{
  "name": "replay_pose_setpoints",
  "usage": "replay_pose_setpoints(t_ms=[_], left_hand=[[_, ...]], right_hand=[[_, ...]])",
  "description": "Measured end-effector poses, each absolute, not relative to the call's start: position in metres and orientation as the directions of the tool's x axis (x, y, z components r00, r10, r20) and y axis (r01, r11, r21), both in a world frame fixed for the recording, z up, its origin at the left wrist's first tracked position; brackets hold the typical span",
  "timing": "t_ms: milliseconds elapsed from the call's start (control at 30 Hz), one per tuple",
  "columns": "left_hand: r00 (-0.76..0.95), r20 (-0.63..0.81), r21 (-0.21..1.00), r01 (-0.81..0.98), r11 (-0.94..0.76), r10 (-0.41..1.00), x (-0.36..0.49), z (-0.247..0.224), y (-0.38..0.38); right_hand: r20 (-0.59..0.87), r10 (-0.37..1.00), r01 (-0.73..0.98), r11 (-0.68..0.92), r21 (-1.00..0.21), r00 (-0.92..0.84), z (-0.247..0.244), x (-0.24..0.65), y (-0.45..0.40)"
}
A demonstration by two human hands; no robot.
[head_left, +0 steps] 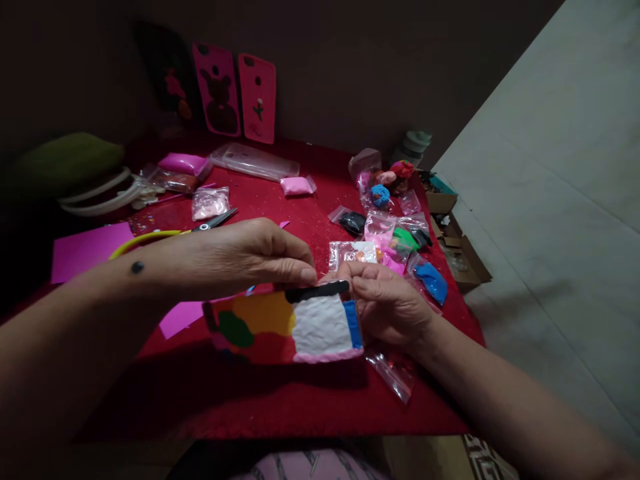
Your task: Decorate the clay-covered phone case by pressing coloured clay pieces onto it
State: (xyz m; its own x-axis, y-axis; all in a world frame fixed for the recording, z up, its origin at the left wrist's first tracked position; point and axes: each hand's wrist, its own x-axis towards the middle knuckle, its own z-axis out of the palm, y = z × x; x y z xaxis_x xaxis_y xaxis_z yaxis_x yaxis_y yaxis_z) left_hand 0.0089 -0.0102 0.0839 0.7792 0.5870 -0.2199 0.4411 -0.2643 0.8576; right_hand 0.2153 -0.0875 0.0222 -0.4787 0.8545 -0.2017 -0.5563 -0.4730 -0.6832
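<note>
A phone case (320,327) covered in coloured modelling clay is tilted up in front of me, with white, yellow, red, green and blue patches. A strip of black clay (317,291) runs along its upper edge, and a twisted pink clay rope lines the lower edge. My right hand (393,303) grips the case at its right end, the thumb near the black strip. Coming over from the left, my left hand (270,253) has thumb and fingers pinched at the case's upper edge beside the black strip. Those fingertips partly hide what lies between them.
Scissors (150,240) with yellow handles lie left of my hand, near pink sheets (93,250). Bagged clay (395,237) is heaped to the right. A clear case (255,162) lies behind; decorated pink cases (217,90) lean on the wall. Cardboard boxes (463,250) stand beyond the table's right edge.
</note>
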Motion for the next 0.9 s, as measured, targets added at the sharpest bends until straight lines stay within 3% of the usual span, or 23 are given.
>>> replay_pose_setpoints(t_ms=[100, 200, 667, 900], left_hand=[[0.833, -0.262, 0.907, 0.385, -0.172, 0.487, 0.016, 0.084, -0.010], [0.830, -0.270, 0.935, 0.347, -0.073, 0.489, 0.023, 0.081, -0.013], [0.813, -0.334, 0.934, 0.354, 0.051, 0.477, 0.028, 0.071, -0.023], [0.810, -0.340, 0.940, 0.276, 0.200, 0.478, 0.026, 0.060, -0.021]], right_hand=[[-0.229, 0.846, -0.547, -0.494, -0.676, -0.482, 0.023, 0.215, -0.088], [-0.239, 0.847, -0.551, -0.498, -0.669, -0.475, 0.023, 0.214, -0.089], [-0.240, 0.846, -0.520, -0.491, -0.699, -0.476, 0.018, 0.214, -0.088], [-0.282, 0.833, -0.504, -0.522, -0.688, -0.477, 0.019, 0.214, -0.089]])
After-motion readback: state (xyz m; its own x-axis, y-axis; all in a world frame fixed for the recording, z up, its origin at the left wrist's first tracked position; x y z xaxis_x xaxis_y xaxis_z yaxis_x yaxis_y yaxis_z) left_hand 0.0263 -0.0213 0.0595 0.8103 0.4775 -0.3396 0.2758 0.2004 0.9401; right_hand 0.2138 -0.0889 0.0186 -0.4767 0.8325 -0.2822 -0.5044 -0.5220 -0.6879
